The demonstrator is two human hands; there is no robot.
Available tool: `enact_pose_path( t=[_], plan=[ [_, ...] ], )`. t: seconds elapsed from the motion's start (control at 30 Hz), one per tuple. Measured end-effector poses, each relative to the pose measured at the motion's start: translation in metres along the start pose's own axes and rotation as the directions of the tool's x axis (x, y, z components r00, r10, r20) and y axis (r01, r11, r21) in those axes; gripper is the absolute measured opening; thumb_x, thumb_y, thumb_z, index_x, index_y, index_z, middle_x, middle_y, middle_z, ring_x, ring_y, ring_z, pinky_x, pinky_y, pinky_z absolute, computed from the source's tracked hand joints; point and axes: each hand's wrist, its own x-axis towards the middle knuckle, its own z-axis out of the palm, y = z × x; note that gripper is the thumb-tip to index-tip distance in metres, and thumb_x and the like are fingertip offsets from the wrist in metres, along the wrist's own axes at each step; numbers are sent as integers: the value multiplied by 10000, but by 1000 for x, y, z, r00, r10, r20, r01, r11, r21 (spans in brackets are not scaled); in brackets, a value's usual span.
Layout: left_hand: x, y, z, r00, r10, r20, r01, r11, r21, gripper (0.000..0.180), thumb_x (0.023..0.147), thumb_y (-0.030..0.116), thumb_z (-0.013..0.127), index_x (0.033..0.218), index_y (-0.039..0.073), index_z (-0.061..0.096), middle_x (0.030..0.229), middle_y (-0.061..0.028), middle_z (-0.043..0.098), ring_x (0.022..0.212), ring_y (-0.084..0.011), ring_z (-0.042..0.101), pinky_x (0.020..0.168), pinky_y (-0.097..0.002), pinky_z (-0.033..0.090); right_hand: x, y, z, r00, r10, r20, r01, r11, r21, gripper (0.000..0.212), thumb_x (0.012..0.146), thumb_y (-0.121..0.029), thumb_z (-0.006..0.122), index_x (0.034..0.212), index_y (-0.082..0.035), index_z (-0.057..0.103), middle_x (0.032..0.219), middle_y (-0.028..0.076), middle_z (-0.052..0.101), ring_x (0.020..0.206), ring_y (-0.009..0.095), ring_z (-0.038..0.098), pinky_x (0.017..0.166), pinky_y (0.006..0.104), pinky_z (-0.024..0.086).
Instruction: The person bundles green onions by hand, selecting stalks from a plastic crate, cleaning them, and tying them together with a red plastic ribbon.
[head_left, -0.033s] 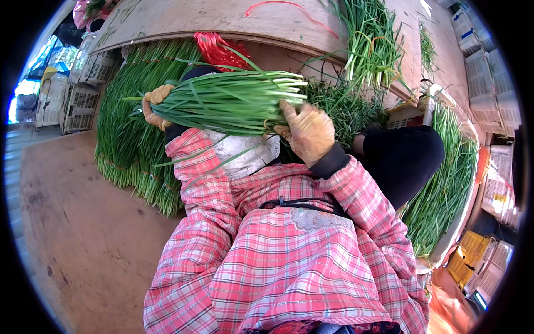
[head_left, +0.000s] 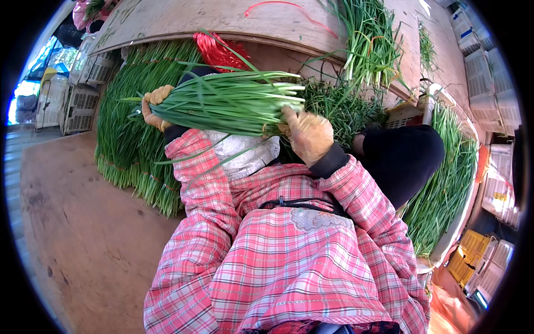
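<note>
A thick bunch of garlic chives lies sideways above my lap, its pale stem ends to the right. My left hand, in a tan glove, is closed round the leafy end. At the stem end, my right hand, gloved alike, has its fingers bent against the lower stems; some fingertips are hidden or blurred. Loose blades hang down over my left sleeve. A white cloth covers my lap under the bunch.
Stacked tied chives stand at my left. A wooden board ahead bears loose chives and a red strip. Red ties hang near its edge. Leaf scraps lie beyond my knee; a chive-filled container and crates stand right.
My right hand has shifted very slightly at the stem end, its fingers a little more bent in. My left hand and the bunch have hardly moved.
</note>
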Motion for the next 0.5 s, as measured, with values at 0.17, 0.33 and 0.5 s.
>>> enact_pose_path(
  t=[0.17,0.33,0.5],
  plan=[
    [-6,3,1,997,25,-76,-27,999,-22,197,772,170,455,594,115,388,539,31,315,513,-121,335,550,-290,294,-40,57,7,970,50,-238,-9,986,168,43,742,-91,595,781,-100,580,700,63,612,652,222,619,559,349,489],
    [-9,16,1,1000,-6,1,6,1000,3,223,786,172,435,583,122,359,540,32,300,517,-118,333,563,-285,297,-21,26,-42,949,9,-315,55,980,192,232,687,-214,711,869,-105,616,800,67,612,725,255,594,629,360,490],
    [0,-1,-6,999,-25,34,20,990,137,230,791,179,432,584,128,346,545,39,285,519,-117,322,573,-283,293,12,-4,-13,965,-117,-234,153,978,141,145,737,-176,627,844,-86,588,819,76,596,738,264,582,635,384,474]
  ],
)
